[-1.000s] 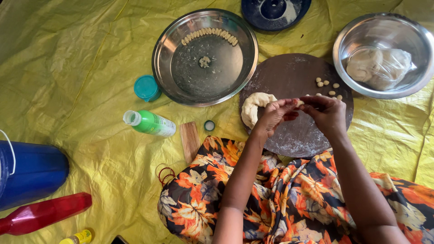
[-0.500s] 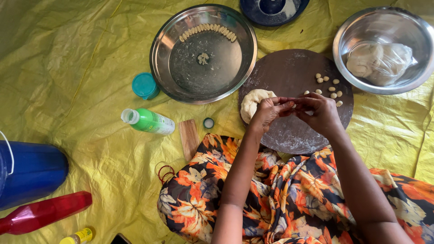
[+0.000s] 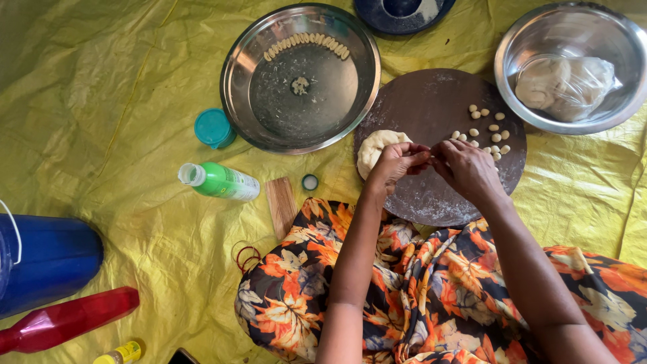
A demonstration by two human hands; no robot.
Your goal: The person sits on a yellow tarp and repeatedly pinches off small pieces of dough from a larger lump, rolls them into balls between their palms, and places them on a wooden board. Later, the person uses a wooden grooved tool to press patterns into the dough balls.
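My left hand (image 3: pixel 398 162) and my right hand (image 3: pixel 466 166) meet fingertip to fingertip over a round dark board (image 3: pixel 431 111), pinching a small bit of dough between them. A pale lump of dough (image 3: pixel 375 145) lies on the board, partly under my left hand. Several small dough balls (image 3: pixel 488 129) lie on the board's right side, beyond my right hand. A steel tray (image 3: pixel 268 74) at the back holds a curved row of shaped dough pieces (image 3: pixel 306 42) and one piece (image 3: pixel 300 85) at its centre.
A steel bowl (image 3: pixel 526 40) with bagged dough (image 3: pixel 563 84) stands back right. On the yellow sheet (image 3: pixel 101 101): green bottle (image 3: pixel 219 180), teal lid (image 3: pixel 213 127), small cap (image 3: pixel 310 182), wooden comb-like tool (image 3: pixel 281 199), red rubber bands (image 3: pixel 247 255), blue bucket (image 3: pixel 47 259), red bottle (image 3: pixel 64 320). A dark blue dish (image 3: pixel 397 17) sits at the top.
Both hands stay together over the board, working the dough bit between the fingertips. The view has shifted slightly; nothing else has moved.
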